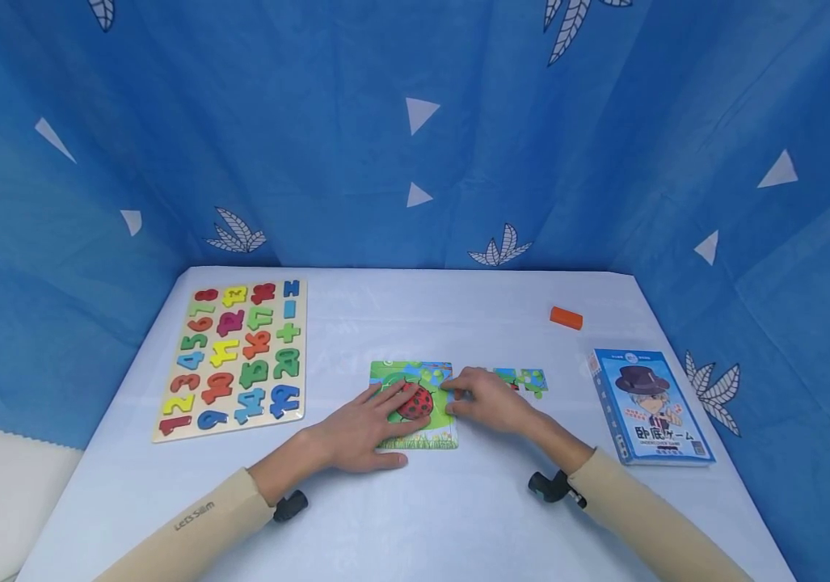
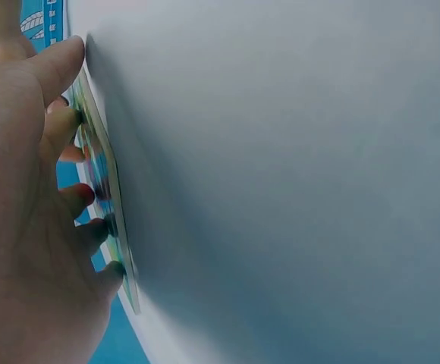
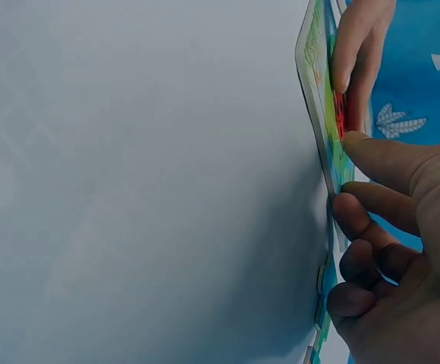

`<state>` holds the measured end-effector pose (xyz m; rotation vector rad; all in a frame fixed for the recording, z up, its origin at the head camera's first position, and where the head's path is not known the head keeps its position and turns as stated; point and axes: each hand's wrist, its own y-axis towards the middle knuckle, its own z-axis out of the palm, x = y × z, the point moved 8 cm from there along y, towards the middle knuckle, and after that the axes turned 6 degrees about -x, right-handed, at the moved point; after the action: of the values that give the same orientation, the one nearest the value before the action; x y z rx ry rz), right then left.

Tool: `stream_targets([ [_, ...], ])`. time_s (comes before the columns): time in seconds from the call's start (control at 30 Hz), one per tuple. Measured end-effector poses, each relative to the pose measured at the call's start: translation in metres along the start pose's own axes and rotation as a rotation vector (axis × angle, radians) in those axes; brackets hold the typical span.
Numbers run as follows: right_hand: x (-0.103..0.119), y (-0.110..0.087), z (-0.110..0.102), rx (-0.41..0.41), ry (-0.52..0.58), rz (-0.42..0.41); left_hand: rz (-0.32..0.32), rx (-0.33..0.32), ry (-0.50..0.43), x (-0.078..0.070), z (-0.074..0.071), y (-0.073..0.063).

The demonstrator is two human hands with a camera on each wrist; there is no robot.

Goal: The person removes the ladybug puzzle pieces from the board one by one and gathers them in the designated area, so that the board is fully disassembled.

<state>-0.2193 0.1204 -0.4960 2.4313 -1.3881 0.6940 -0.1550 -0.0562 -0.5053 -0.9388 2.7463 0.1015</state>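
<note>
A ladybug jigsaw puzzle in a thin tray lies flat on the white table. My left hand rests on its left part, fingers spread over the green picture and the red ladybug. At the puzzle's right edge, the thumb and forefinger of my right hand pinch a puzzle piece, mostly hidden under the fingers. The right wrist view shows that thumb and forefinger down on the puzzle, the other fingers curled. Several loose puzzle pieces lie just right of my right hand, partly covered by it.
A wooden number board with coloured digits lies at the left. An orange block is at the back right. Near the right edge stands a blue game box. Blue cloth surrounds the table's back and sides.
</note>
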Motion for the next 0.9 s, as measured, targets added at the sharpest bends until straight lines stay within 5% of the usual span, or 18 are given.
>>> stream_targets([
  [0.9, 0.0016, 0.0004, 0.0021, -0.040, 0.018, -0.001, 0.002, -0.005, 0.016, 0.0006, 0.0020, -0.0004],
])
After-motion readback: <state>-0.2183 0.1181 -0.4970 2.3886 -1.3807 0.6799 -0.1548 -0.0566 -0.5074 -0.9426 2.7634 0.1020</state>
